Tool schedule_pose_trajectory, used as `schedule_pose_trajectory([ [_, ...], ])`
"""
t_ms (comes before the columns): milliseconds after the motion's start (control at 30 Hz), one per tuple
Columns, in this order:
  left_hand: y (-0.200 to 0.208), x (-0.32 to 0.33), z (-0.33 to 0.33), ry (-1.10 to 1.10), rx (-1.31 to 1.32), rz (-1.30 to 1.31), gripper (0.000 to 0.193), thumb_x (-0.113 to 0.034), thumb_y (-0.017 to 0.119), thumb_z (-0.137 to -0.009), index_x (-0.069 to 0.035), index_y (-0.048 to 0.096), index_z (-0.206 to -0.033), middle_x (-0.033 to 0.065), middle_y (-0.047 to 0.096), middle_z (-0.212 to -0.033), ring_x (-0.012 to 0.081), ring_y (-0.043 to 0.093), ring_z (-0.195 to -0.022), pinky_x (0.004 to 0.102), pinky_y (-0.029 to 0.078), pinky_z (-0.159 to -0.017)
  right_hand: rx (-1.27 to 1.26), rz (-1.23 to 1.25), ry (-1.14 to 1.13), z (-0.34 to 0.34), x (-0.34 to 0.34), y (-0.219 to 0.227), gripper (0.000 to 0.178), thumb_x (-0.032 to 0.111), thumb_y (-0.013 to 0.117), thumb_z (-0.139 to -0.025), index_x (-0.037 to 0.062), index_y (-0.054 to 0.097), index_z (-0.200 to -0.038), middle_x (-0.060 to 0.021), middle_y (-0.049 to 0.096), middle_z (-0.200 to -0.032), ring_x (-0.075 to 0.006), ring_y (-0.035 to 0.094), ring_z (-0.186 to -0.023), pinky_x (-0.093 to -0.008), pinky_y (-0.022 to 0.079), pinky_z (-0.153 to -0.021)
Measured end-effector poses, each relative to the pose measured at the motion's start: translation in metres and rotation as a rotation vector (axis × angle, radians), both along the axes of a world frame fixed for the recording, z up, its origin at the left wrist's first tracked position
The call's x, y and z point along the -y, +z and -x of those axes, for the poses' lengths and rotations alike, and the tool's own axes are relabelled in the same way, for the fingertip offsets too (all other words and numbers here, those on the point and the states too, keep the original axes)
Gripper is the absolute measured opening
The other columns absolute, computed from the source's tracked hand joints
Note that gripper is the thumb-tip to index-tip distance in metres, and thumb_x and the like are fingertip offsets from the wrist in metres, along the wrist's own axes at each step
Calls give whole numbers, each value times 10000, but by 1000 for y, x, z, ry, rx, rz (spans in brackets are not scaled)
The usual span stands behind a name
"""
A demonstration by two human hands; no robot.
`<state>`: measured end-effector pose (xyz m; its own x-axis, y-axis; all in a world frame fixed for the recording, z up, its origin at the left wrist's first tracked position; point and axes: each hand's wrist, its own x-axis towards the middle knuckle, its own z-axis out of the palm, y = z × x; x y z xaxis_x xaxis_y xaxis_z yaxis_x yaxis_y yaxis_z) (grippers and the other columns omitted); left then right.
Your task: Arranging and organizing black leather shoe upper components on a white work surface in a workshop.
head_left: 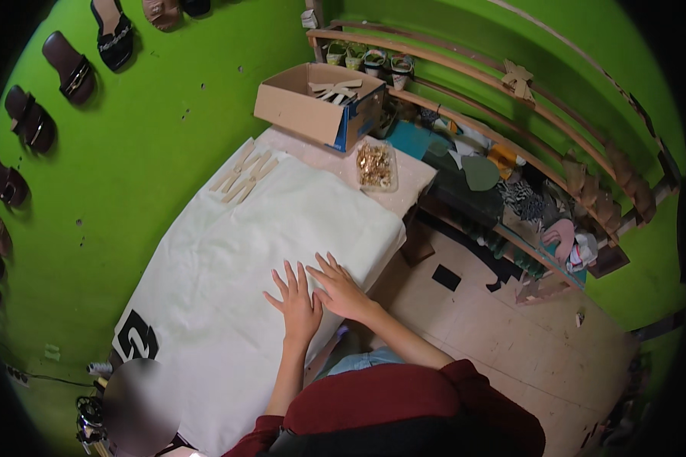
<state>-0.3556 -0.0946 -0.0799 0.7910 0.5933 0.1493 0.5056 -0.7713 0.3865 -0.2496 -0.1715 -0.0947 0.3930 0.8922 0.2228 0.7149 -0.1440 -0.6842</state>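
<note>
A large cream sheet covers the low table. My left hand lies flat on it with fingers spread, near the sheet's right edge. My right hand rests palm down just beside it, fingers apart, touching the sheet close to the table's edge. Neither hand holds anything. Several tan cut strips lie at the far end of the sheet.
An open cardboard box with tan cut pieces stands at the table's far end, next to a clear tray of gold bits. Sandals hang on the green wall at left. Curved wooden shelves with materials run along the right.
</note>
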Motion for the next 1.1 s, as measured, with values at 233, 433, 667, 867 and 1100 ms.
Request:
schedule_pose_trajectory([
  [233,-10,-24,-68,27,6,10,694,-120,533,-787,-44,232,-1408,206,89,-1483,456,-12,-1350,703,-21,-955,33,64,51,-67,-27,-8,540,96,516,-827,55,360,-1341,-227,260,-1416,-456,196,-1311,-528,255,-1030],
  [433,0,-58,-135,15,-2,40,727,-120,556,-766,-47,227,-1410,213,69,-1485,456,-23,-1352,694,-44,-959,15,70,88,-126,-65,0,573,28,510,-786,20,345,-1334,-232,253,-1417,-436,184,-1322,-515,235,-1043],
  [667,39,-72,-208,69,-71,35,736,-153,568,-757,-34,237,-1403,219,70,-1483,466,-19,-1348,690,-54,-958,70,72,139,-195,-84,39,619,40,503,-775,-29,285,-1350,-258,211,-1420,-447,163,-1323,-524,223,-1044],
  [867,45,-72,-282,214,55,-36,787,-178,575,-740,-25,199,-1414,226,71,-1481,477,-29,-1344,692,-53,-951,149,44,311,-282,-93,79,595,79,525,-781,-31,327,-1331,-264,197,-1420,-453,151,-1325,-543,212,-1046],
  [1100,57,-93,-388,154,131,-87,901,-282,629,-704,-71,146,-1435,158,99,-1496,429,19,-1363,668,-51,-983,368,5,484,-419,-106,121,444,161,603,-777,13,496,-1182,-231,306,-1390,-431,223,-1311,-529,244,-1038],
])
